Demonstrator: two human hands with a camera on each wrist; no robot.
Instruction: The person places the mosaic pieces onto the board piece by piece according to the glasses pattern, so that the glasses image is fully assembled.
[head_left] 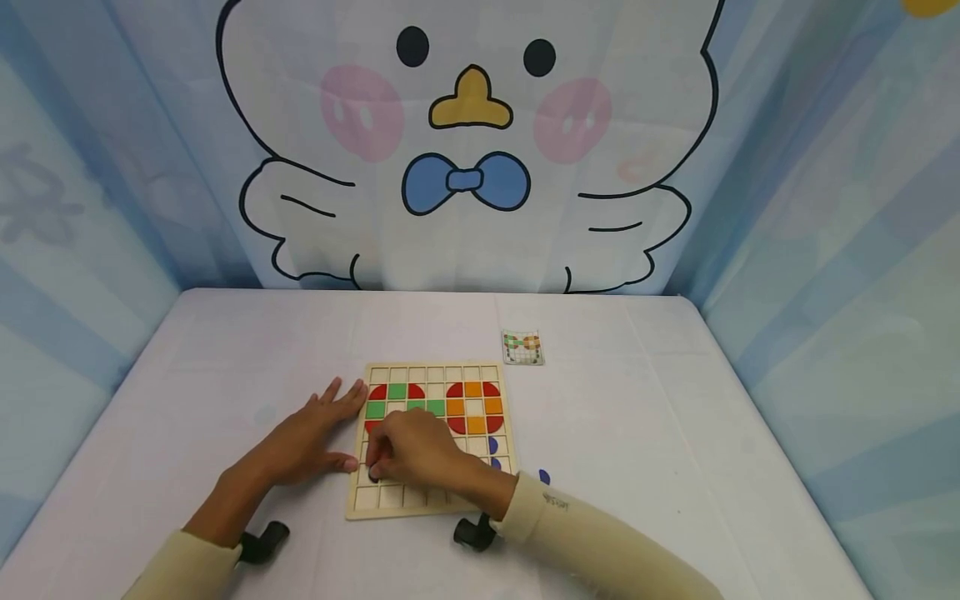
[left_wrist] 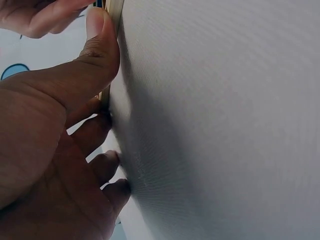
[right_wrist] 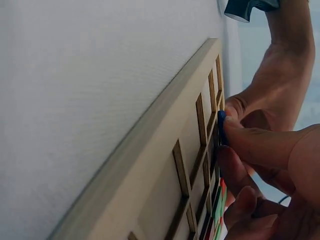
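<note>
A wooden grid board lies on the table under both hands. Fingers spread, my left hand rests along its left edge, the thumb against the rim in the left wrist view. My right hand pinches a small blue piece between thumb and forefinger at a left-side cell in the lower half. Red rounded pieces and green squares form a pattern at upper left, partly hidden by this hand. Red pieces and orange squares ring a bare cell at upper right.
Two blue rounded pieces sit in the board's right column. Another blue piece lies on the white tablecloth to the right. A small pattern card lies beyond the board's upper right corner. A printed curtain stands behind.
</note>
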